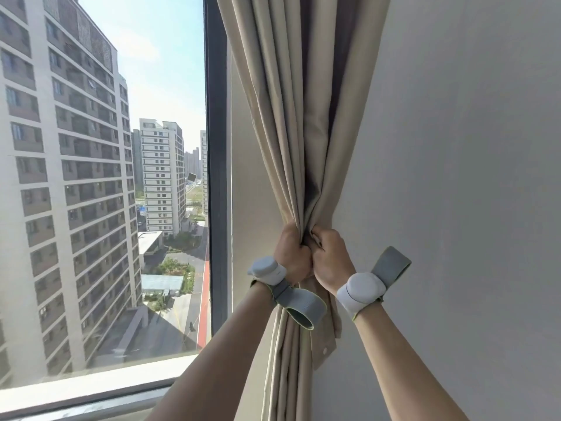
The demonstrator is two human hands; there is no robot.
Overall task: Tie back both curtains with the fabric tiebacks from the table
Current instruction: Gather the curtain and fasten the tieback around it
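A beige curtain hangs at the right side of the window, gathered into a tight bundle against the wall. My left hand and my right hand sit side by side, both closed around the bunched folds at the narrowest point. Below my hands the curtain falls loose, and a beige strip with a snap button hangs at its right edge. I cannot tell whether that strip is a tieback or part of the curtain. Both wrists carry grey straps with white sensor pods.
A dark window frame post stands just left of the curtain, with a white sill along the bottom. A plain grey wall fills the right side. Tall apartment blocks show through the glass.
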